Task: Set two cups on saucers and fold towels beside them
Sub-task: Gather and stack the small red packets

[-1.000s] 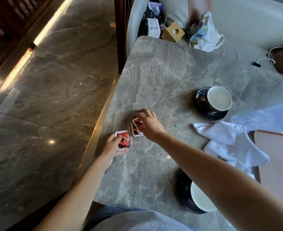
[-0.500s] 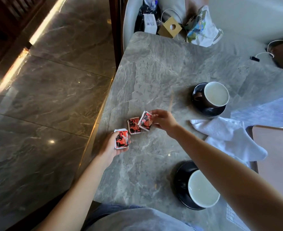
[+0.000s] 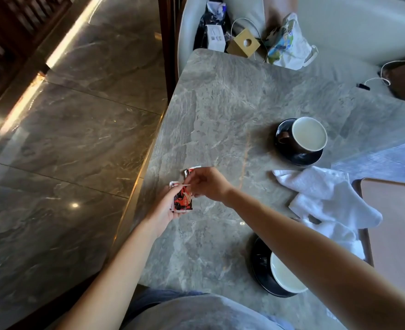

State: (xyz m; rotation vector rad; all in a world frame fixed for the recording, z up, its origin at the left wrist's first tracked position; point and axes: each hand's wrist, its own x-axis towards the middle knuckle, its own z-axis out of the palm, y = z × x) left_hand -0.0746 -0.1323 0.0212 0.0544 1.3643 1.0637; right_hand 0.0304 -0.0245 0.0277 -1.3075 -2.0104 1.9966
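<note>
My left hand holds small red-and-black packets near the table's left edge. My right hand meets it there and pinches a packet onto that stack; another packet's corner shows just beyond my fingers. A dark cup with a pale inside stands on a black saucer farther right. A second cup sits on a black saucer close to me, partly hidden by my right forearm. White towels lie crumpled between the two saucers.
The grey marble table ends at a brass-trimmed left edge with floor below. A brown tray lies at the right edge. On the seat beyond the table lie a printed bag, a small cardboard box and cables.
My right hand picked up packets from the table and brought them left to the stack in my left hand. The hands now meet. The view has shifted slightly.
</note>
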